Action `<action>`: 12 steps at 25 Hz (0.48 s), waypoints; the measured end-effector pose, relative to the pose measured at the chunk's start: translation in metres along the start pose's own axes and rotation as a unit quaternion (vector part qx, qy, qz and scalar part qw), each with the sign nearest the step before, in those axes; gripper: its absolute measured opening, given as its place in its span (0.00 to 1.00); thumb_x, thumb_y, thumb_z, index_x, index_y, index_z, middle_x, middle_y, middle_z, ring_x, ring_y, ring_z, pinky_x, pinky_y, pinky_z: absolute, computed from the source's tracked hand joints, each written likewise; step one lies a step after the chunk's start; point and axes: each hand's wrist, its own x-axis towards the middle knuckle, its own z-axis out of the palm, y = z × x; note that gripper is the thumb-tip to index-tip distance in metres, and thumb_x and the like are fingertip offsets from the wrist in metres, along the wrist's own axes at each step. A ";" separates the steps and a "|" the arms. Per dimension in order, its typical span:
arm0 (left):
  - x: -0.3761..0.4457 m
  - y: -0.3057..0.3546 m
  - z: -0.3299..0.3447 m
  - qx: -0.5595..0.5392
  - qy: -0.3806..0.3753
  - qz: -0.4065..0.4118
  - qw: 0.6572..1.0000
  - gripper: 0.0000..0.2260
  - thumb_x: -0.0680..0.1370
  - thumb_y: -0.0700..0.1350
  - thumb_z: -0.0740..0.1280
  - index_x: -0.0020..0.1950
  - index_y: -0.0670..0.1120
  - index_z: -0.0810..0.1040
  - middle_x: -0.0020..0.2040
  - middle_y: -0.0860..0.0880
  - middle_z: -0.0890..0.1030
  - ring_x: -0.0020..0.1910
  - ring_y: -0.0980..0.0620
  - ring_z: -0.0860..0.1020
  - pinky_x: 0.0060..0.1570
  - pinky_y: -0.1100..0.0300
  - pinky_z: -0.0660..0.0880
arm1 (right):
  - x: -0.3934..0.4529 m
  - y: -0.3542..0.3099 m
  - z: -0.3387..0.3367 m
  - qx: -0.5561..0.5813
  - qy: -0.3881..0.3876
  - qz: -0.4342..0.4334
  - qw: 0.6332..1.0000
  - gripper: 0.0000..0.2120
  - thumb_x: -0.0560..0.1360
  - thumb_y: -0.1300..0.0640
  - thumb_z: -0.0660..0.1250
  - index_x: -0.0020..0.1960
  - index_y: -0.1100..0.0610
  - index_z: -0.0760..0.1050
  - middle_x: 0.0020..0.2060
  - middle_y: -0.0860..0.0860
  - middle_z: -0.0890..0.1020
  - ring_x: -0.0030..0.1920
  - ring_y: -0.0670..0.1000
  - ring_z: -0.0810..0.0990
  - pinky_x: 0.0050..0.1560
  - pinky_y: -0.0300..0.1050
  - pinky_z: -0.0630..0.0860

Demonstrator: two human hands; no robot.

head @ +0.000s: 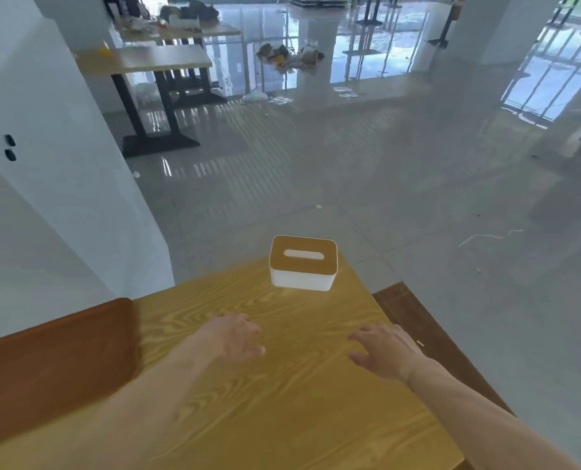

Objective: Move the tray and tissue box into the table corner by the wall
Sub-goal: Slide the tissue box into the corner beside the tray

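Tissue box (302,263): beyond spread, empty fingers (253,337) of both hands; best clasped at both ends, slid wallward beside tray (55,364).

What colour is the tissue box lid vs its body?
Tan wood-tone lid with a white slot, plain white body on the tissue box; head view is the only one.

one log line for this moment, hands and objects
left hand: open, empty | right hand: open, empty | tissue box: far table edge, untouched | tray: left side by wall
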 end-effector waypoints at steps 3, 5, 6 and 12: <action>0.031 -0.005 -0.028 0.003 0.004 -0.018 1.000 0.31 0.78 0.68 0.58 0.78 0.57 0.60 0.79 0.49 0.60 0.77 0.42 0.59 0.73 0.41 0.56 | 0.046 0.017 -0.021 -0.015 0.011 -0.022 1.000 0.24 0.80 0.38 0.56 0.73 0.47 0.68 0.69 0.48 0.73 0.68 0.53 0.71 0.65 0.54 0.68; 0.054 -0.008 -0.048 0.015 0.023 -0.018 0.999 0.32 0.77 0.68 0.59 0.78 0.55 0.61 0.78 0.48 0.63 0.75 0.42 0.63 0.73 0.42 0.59 | 0.076 0.027 -0.034 -0.017 0.032 -0.035 0.999 0.27 0.79 0.36 0.57 0.74 0.47 0.65 0.72 0.47 0.71 0.70 0.53 0.69 0.67 0.54 0.68; 0.067 -0.009 -0.059 0.023 0.032 -0.015 0.999 0.34 0.76 0.68 0.60 0.78 0.54 0.61 0.77 0.48 0.64 0.74 0.43 0.64 0.73 0.42 0.59 | 0.091 0.031 -0.040 -0.014 0.041 -0.041 0.998 0.30 0.78 0.35 0.58 0.76 0.47 0.63 0.74 0.48 0.68 0.72 0.53 0.67 0.68 0.54 0.67; 0.157 -0.013 -0.103 0.032 0.100 0.000 0.994 0.50 0.67 0.72 0.68 0.79 0.60 0.44 0.82 0.51 0.45 0.80 0.45 0.46 0.75 0.40 0.46 | 0.186 0.047 -0.067 -0.003 0.033 -0.049 0.998 0.54 0.68 0.27 0.66 0.78 0.42 0.35 0.80 0.49 0.38 0.79 0.58 0.38 0.76 0.65 0.47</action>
